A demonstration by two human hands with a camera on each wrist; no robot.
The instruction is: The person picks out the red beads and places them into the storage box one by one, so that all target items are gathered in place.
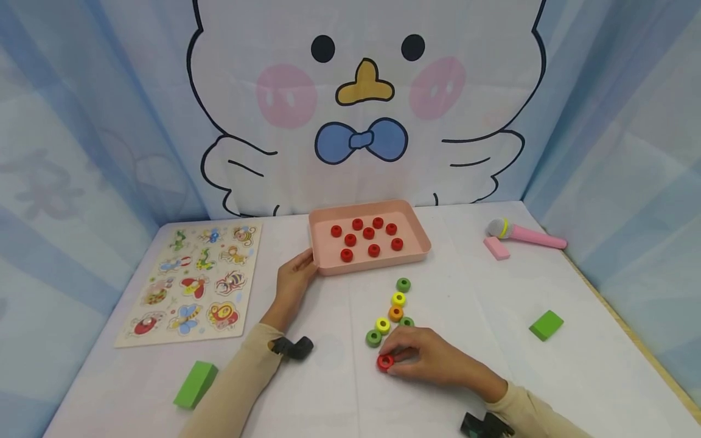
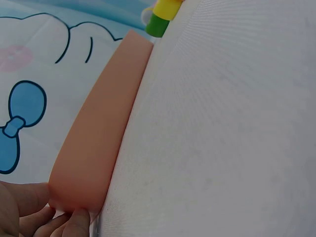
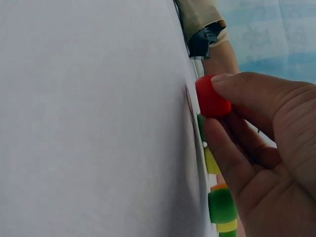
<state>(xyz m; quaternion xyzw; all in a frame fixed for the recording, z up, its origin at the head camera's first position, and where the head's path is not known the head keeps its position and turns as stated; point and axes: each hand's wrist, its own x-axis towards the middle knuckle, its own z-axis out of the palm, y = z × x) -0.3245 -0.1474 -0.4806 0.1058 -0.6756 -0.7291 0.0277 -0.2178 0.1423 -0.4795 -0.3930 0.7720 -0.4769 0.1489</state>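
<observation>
My right hand pinches a red ring-shaped bead between thumb and fingers, close over the table; the bead's smooth side shows in the right wrist view. Just beyond it is a loose line of beads: a green bead, a yellow bead, an orange bead, plus another yellow bead and more green ones. My left hand grips the near left corner of a pink tray, thumb at its rim and fingers against its wall. Several red beads lie spread out inside the tray.
An insect picture board lies at the left, with a green block nearer. Toward the right are another green block, a pink block and a toy microphone. A printed curtain hangs behind the table.
</observation>
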